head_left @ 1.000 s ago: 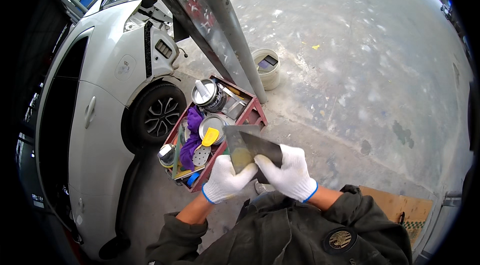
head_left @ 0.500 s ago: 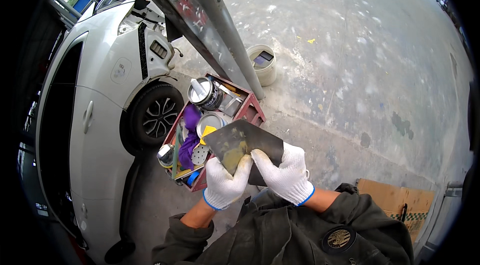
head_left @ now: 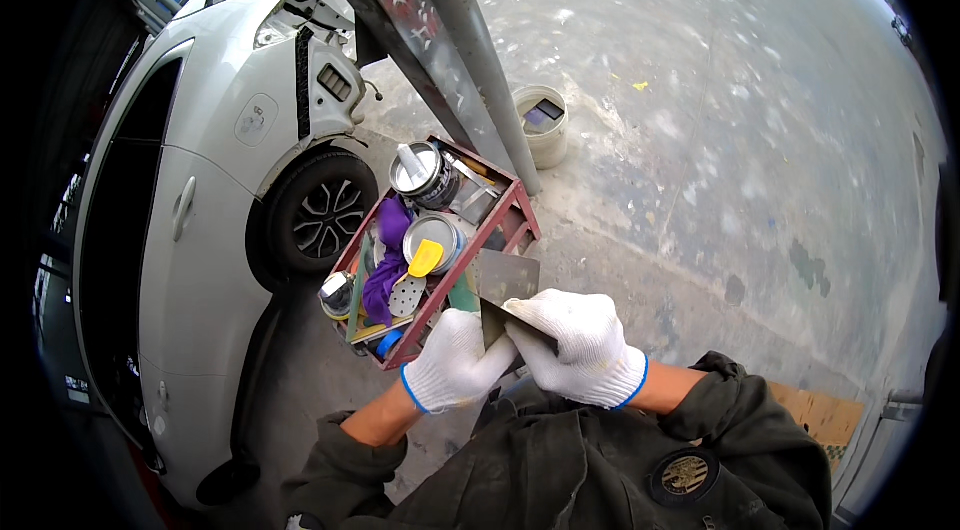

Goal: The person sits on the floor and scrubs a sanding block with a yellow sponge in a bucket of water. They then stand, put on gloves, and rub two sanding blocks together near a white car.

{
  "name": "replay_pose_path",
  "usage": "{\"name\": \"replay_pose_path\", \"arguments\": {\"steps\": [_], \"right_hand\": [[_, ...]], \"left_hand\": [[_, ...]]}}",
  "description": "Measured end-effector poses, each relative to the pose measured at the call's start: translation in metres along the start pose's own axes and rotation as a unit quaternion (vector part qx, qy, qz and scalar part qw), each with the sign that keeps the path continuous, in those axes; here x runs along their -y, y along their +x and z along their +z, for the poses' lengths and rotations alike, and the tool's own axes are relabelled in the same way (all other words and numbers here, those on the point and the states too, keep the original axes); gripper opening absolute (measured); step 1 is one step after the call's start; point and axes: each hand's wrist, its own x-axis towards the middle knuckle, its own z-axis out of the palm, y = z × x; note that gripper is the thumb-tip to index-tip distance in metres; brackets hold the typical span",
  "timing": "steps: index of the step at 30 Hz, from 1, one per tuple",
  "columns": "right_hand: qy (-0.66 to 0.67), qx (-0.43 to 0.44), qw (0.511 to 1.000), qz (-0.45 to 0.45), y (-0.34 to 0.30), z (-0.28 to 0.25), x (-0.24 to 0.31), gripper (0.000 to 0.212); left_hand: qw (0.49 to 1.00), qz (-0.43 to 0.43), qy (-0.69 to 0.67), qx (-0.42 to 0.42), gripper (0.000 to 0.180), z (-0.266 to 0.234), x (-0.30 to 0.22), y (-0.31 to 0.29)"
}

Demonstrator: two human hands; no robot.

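Note:
Both hands wear white knit gloves with blue cuffs and meet in front of my body. My left hand [head_left: 456,362] is closed, its thumb pressed on a thin dark sheet [head_left: 508,276] that has a scuffed, greyish face. Beside it, my right hand [head_left: 578,345] pinches a dark part of the sheet, seen nearly edge-on between the thumbs. The sheet looks bent or folded; whether it is one piece or two, I cannot tell. My gloves hide its lower part and most fingertips.
A red tool cart [head_left: 522,207] holds a paint can [head_left: 435,180], another round tin [head_left: 432,242], a yellow spreader [head_left: 425,258] and a purple cloth [head_left: 385,277]. Beyond stand a metal post [head_left: 470,50] and white bucket [head_left: 546,142]. A white car [head_left: 215,170] is left, cardboard [head_left: 815,415] right.
The sheet was spread broad, its yellowish-stained face toward me; now it is tilted and bent, much of it edge-on. My hands stay close together, the right slightly raised. The view has shifted a little.

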Motion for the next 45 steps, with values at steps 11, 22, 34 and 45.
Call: {"name": "replay_pose_path", "arguments": {"steps": [11,22,34,45], "right_hand": [[0.112,0.063,0.971,0.203,0.028,-0.025,-0.041,0.038],[0.11,-0.075,0.937,0.323,0.024,-0.023,-0.063,0.041],[0.096,0.023,0.934,0.344,0.03,-0.013,-0.055,0.029],[0.043,0.06,0.967,0.245,0.01,0.012,-0.032,0.029]], "left_hand": [[0.946,-0.227,-0.184,0.139,0.028,-0.009,0.048,0.015],[0.953,-0.128,-0.264,-0.078,0.022,0.026,0.05,-0.009],[0.94,-0.154,-0.293,-0.086,0.008,0.032,0.056,-0.009],[0.991,-0.029,-0.127,-0.012,0.011,0.032,0.086,-0.018]]}}
